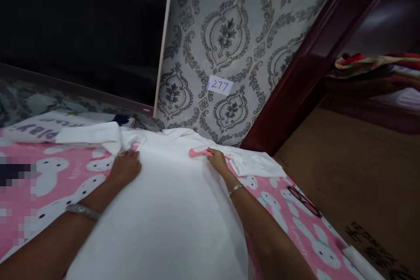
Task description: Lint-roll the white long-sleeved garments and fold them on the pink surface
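Note:
A white long-sleeved shirt [164, 201] lies spread across a bed, its sleeves out to both sides and its collar toward the wall. My left hand [126, 165] is at the shirt's left edge below the sleeve, fingers curled down on the fabric; a ring shows on one finger. My right hand [217, 160] is closed around the handle of a small pink and white lint roller [199, 152], whose head rests on the upper right of the shirt. The fingertips of the right hand are partly hidden.
Under the shirt is a pink bedspread [295, 227] with white rabbits. A printed pillow [42, 129] lies at the back left, below a dark television [82, 30]. Glasses [304, 201] lie at the right edge, beside a cardboard box [341, 175]. A "277" paper [219, 85] is on the wall.

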Demonstrator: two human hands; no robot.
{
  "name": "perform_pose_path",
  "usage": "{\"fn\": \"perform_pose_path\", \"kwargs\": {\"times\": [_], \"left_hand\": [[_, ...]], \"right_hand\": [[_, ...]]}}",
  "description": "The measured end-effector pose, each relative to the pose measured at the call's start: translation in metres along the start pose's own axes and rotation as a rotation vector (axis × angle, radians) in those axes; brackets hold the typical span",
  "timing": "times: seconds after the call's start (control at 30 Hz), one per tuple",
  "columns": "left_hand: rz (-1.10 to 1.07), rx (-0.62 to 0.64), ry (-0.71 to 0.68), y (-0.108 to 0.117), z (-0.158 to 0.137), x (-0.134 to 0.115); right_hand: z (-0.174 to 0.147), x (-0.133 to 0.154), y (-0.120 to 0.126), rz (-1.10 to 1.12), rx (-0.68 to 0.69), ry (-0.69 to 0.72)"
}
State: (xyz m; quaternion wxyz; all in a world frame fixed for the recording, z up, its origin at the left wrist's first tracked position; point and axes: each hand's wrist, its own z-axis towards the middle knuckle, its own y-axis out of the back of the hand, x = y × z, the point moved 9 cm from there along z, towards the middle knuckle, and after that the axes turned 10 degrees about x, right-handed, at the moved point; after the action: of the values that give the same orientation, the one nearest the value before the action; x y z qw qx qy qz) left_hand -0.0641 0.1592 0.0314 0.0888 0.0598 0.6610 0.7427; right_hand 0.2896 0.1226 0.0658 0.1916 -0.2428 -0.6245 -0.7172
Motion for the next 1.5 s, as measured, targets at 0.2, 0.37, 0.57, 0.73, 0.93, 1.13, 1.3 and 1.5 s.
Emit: {"fn": "perform_pose_path", "kwargs": {"times": [0.2,0.37,0.57,0.73,0.93,1.13,1.3,1.5], "left_hand": [[0.047,-0.005,-0.022,0.000,0.002,-0.003],[0.026,-0.018,-0.042,0.001,0.002,-0.004],[0.054,0.012,-0.039,0.002,0.001,-0.006],[0.041,0.063,-0.036,0.007,-0.004,-0.012],[-0.004,0.159,-0.050,0.013,-0.018,-0.024],[0.000,0.232,-0.160,-0.004,-0.060,-0.032],[-0.024,0.239,-0.178,-0.025,-0.075,-0.023],[-0.093,0.208,-0.190,-0.020,-0.071,-0.024]], "right_hand": [[0.028,0.010,-0.016,-0.022,-0.007,-0.045],[-0.005,-0.013,0.001,-0.034,0.026,-0.017],[-0.107,-0.068,0.062,-0.050,0.065,-0.028],[-0.162,-0.089,0.098,-0.032,0.155,-0.196],[-0.127,-0.005,0.057,-0.104,0.086,0.012],[-0.100,0.033,0.013,-0.166,0.163,0.042],[-0.155,-0.005,0.049,-0.205,0.238,0.048],[-0.245,-0.058,0.109,-0.119,0.405,-0.070]]}}
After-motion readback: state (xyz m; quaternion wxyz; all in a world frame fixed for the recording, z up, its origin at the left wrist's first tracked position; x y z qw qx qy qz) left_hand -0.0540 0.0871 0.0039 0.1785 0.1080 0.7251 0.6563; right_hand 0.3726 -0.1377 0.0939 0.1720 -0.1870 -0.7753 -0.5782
